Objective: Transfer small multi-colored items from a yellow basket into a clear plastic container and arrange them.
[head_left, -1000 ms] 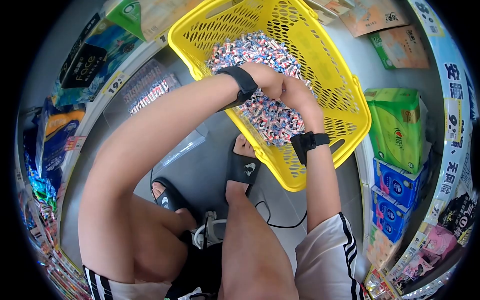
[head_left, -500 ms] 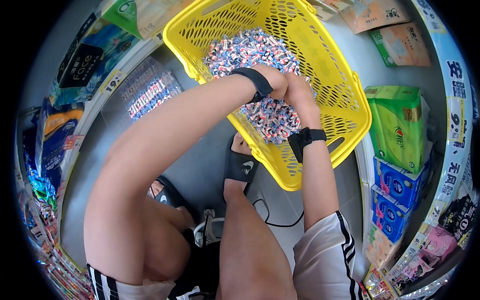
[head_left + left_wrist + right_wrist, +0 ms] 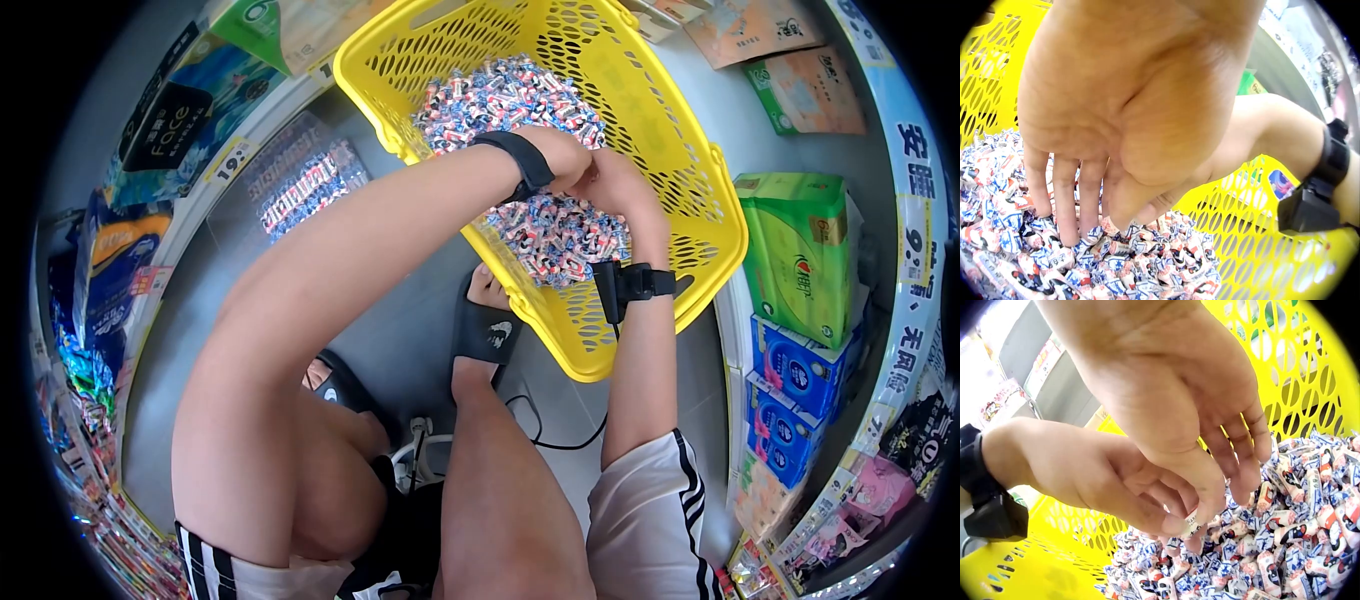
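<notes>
- While the left hand point(image 3: 562, 155) and the right hand point(image 3: 622, 183) are sitting close together over a pile point(image 3: 515, 95) of wrapped candies, the basket point(image 3: 655, 130) is holding that pile below its rim. From the head view the hands are hiding their own fingertips, so their grip is not showing there. A clear pack point(image 3: 310, 190) is lying left of the basket, and a sandal point(image 3: 488, 325) is standing just beside it.
- From the left wrist, the left hand is leaning over the pile with its fingers pointing down, the thumb and index finger lying close together. What they are holding is mostly hidden. The right hand is sitting behind it, a black camera point(image 3: 1313, 209) riding on its wrist.
- From the right wrist, one candy point(image 3: 1192, 523) is showing between the two thumbs, just above the pile. The left hand is pinching it; the right hand is holding its bent thumb against it, the index finger hidden, the other fingers loosely spread. Judging by its looks, the candy is probably weighing little, with a firm middle, soft twisted ends and slightly slippery paper that could be tearing easily. Its middle is likely offering the surest pinch, the ends only a looser hold.
</notes>
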`<action>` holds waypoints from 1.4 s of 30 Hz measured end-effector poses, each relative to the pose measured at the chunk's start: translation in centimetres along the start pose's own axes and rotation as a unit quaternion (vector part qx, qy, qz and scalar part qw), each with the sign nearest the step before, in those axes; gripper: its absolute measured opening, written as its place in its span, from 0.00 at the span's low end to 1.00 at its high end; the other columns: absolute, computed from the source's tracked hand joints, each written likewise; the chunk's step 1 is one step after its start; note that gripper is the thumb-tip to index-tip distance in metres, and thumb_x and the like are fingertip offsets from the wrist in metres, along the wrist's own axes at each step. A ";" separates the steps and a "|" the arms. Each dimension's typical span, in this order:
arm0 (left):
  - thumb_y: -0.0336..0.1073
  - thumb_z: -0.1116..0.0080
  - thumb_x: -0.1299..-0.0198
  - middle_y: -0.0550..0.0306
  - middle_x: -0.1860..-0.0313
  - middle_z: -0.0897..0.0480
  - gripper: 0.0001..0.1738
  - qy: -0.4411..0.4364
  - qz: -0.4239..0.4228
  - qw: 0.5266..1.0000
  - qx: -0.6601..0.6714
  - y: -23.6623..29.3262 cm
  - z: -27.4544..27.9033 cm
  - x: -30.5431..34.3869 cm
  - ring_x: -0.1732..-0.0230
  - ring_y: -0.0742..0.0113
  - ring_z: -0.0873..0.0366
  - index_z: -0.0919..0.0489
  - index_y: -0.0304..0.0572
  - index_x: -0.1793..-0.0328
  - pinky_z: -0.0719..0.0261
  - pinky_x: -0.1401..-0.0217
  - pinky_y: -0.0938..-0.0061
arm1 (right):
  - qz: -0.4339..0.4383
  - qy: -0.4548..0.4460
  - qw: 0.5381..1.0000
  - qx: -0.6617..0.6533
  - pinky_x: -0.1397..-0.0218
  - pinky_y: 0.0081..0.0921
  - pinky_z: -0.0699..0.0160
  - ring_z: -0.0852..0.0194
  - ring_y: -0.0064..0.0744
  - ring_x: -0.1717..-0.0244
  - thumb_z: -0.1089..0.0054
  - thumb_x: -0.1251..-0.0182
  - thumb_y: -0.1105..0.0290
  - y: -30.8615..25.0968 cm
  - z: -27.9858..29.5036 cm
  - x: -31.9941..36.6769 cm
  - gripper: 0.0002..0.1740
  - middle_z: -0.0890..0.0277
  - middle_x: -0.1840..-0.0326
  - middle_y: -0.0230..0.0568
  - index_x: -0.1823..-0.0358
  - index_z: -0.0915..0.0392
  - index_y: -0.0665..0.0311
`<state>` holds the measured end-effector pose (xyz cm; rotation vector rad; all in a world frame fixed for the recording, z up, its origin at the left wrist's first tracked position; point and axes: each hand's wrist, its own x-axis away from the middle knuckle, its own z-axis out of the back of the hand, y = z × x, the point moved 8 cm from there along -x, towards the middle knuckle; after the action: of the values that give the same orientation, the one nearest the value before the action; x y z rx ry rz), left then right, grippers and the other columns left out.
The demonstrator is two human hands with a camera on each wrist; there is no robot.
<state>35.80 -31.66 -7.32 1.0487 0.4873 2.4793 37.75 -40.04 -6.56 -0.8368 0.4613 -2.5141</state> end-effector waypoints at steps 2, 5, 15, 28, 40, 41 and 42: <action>0.31 0.36 0.42 0.43 0.54 0.10 0.19 -0.011 0.007 1.000 -0.006 0.3 0.8 0.3 0.55 0.43 0.12 0.13 0.44 0.43 0.17 0.57 0.54 | -0.004 -0.026 1.000 -0.013 0.48 0.40 0.14 0.10 0.49 0.54 0.17 0.42 0.63 0.6 -0.1 -0.1 0.24 0.10 0.55 0.53 0.47 0.13 0.68; 0.27 0.34 0.46 0.42 0.53 0.10 0.21 0.009 -0.006 1.000 0.010 0.5 1.0 0.1 0.53 0.42 0.11 0.12 0.41 0.43 0.16 0.56 0.53 | 0.000 -0.031 0.999 -0.017 0.47 0.38 0.14 0.11 0.43 0.54 0.17 0.41 0.65 -0.3 1.2 0.6 0.24 0.10 0.56 0.48 0.46 0.14 0.68; 0.30 0.40 0.34 0.39 0.59 0.11 0.13 0.061 -0.062 0.996 -0.029 3.6 3.5 7.0 0.58 0.41 0.12 0.14 0.33 0.48 0.18 0.58 0.49 | -0.017 -0.028 0.998 -0.048 0.49 0.29 0.14 0.12 0.27 0.58 0.23 0.34 0.74 -3.2 5.2 4.1 0.14 0.09 0.61 0.41 0.49 0.11 0.70; 0.19 0.39 0.43 0.43 0.51 0.19 0.16 0.373 -0.213 0.903 -0.024 1.5 6.4 19.1 0.44 0.40 0.17 0.23 0.32 0.47 0.18 0.46 0.50 | 0.067 0.041 0.994 -0.082 0.54 0.34 0.15 0.11 0.38 0.64 0.26 0.34 0.71 -12.3 7.1 8.2 0.12 0.12 0.66 0.48 0.54 0.13 0.73; 0.30 0.35 0.37 0.51 0.56 0.26 0.12 0.440 -0.256 0.853 -0.114 -0.6 3.7 28.1 0.52 0.51 0.23 0.23 0.37 0.51 0.21 0.49 0.58 | 0.210 0.108 0.971 -0.031 0.58 0.37 0.15 0.11 0.43 0.66 0.28 0.35 0.73 -22.3 5.7 12.6 0.09 0.14 0.68 0.51 0.59 0.13 0.72; 0.30 0.36 0.37 0.51 0.57 0.26 0.11 0.441 -0.257 0.854 -0.098 -0.9 3.3 28.8 0.52 0.51 0.23 0.23 0.37 0.51 0.21 0.50 0.58 | 0.224 0.116 0.967 -0.030 0.58 0.39 0.15 0.12 0.45 0.66 0.29 0.36 0.73 -23.1 5.4 12.9 0.08 0.14 0.68 0.51 0.60 0.13 0.72; 0.30 0.36 0.36 0.51 0.57 0.26 0.11 0.441 -0.260 0.855 -0.082 -1.4 2.8 29.3 0.53 0.51 0.23 0.23 0.37 0.51 0.21 0.51 0.58 | 0.237 0.123 0.963 -0.029 0.58 0.41 0.15 0.12 0.48 0.66 0.29 0.37 0.73 -23.9 4.9 13.1 0.08 0.14 0.67 0.52 0.61 0.13 0.71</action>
<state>19.49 -15.73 11.37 -0.3424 0.6774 2.2896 24.17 -27.39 13.96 -0.3708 0.7244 -2.1655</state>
